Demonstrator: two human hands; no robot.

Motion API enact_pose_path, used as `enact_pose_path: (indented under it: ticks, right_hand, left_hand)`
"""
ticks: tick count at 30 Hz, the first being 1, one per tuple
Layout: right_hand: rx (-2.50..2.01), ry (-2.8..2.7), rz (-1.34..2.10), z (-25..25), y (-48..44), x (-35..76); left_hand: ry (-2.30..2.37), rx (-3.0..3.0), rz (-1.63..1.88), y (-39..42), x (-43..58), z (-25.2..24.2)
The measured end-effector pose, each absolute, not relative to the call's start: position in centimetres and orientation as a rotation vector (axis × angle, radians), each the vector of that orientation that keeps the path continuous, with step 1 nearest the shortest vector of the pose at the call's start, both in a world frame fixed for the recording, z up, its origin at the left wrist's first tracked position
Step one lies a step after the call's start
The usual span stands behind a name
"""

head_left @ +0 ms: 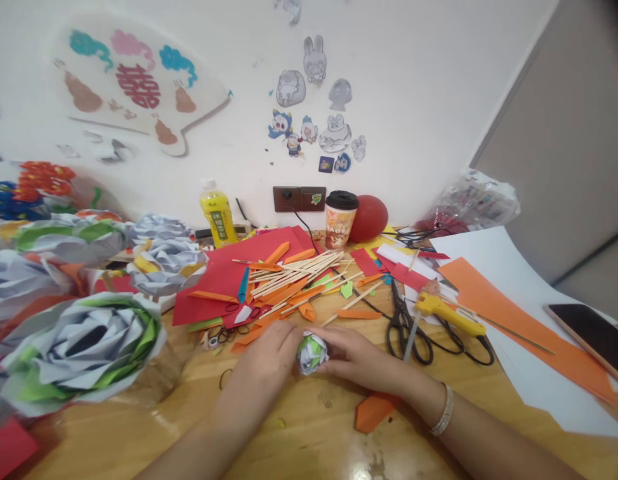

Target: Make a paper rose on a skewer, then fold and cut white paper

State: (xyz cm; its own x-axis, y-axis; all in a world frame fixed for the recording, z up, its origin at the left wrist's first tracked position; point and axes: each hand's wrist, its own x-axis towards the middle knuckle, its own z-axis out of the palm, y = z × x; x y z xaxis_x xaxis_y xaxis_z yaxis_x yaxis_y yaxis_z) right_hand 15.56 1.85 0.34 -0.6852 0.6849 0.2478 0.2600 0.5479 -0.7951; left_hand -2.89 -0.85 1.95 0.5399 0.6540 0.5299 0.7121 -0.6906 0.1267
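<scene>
Between my two hands is a small white-and-green paper flower (311, 353), its folded face turned toward me. My left hand (275, 353) is closed against its left side, with the fingertips hidden behind it. From the right, the curved fingers of my right hand (356, 359) grip the flower's edge. Just beyond my hands lie thin wooden sticks (299, 273) among folded orange paper strips (359, 314). Black-handled scissors (403, 327) and a yellow glue gun (451, 315) rest to the right of my right hand. Under my right forearm is an orange paper piece (373, 412).
Large paper flowers (89, 340) crowd the left side. Red paper sheets (209, 273), a yellow drink bottle (217, 217), a lidded cup (340, 223) and a red balloon (369, 219) stand or lie at the back. White sheets (519, 360) and a phone (589, 337) are at right.
</scene>
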Motion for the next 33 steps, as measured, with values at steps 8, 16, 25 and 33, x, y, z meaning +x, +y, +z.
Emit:
enact_pose_path:
  ticks: [8,16,25,33]
  right_hand:
    - [-0.756,-2.149,1.115,0.5,1.8,15.6]
    - [-0.805,-1.792,1.187,-1.6,2.4,15.7]
    - [-0.738,-1.645,1.327,-1.0,2.1,15.3]
    - [-0.741,-1.65,1.303,-0.8,1.8,15.1]
  left_hand:
    - [-1.38,-2.591,-1.028,-0.3,-3.0,1.6]
    - [-1.844,-2.703,-1.299,-0.4,-2.3,2.6]
    - [-2.041,-2.73,-1.766,0.1,-2.4,2.3]
    - [-2.098,-2.775,-1.961,0.3,-2.4,2.4]
